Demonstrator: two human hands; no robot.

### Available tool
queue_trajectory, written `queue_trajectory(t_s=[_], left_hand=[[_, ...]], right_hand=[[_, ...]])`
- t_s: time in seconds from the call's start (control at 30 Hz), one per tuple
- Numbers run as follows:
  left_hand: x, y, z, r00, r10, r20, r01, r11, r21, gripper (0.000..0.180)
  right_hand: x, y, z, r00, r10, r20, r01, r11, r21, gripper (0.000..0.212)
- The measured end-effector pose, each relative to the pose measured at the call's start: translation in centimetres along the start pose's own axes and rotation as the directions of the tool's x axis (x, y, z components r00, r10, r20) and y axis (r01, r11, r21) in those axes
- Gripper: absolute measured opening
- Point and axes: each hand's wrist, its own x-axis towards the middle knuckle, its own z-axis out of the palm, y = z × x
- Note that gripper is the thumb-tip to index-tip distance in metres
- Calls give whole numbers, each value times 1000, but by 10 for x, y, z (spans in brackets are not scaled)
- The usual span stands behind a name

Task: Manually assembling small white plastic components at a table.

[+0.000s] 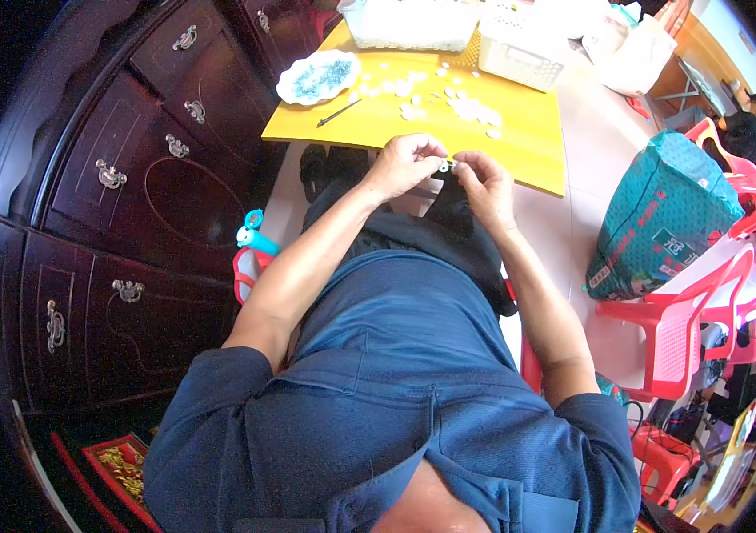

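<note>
My left hand (409, 166) and my right hand (486, 188) meet just off the near edge of the yellow table (484, 153), above my lap. Between their fingertips is a small whitish piece (444, 165), pinched from both sides; its exact kind is too small to make out. Many small white pieces (476, 111) lie scattered on the tabletop beyond my hands. To their left rests a thin dark pen-like tool (340, 113). A white scalloped dish (350, 84) holds a heap of tiny bluish bits.
At the table's far side stand a clear plastic bin (409, 31) and a white perforated basket (520, 64). Dark wooden drawers (142, 151) line the left. On the right are a big teal bag (658, 218) and red plastic chairs (671, 342). A turquoise bottle (256, 238) is by my left forearm.
</note>
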Motion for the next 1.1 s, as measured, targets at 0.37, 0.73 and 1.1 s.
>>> queue_trajectory(t_s=[0.37,0.73,1.1], left_hand=[[6,-7,0,997,25,72,-23,999,-32,15],[6,11,-1,997,65,50,-74,974,213,24],[-14,27,21,913,407,34,-303,618,725,30]], right_hand=[[0,3,1,996,12,84,-22,992,127,12],[1,-5,-1,932,243,269,-323,893,314,16],[-6,-3,11,866,388,314,-492,556,670,15]])
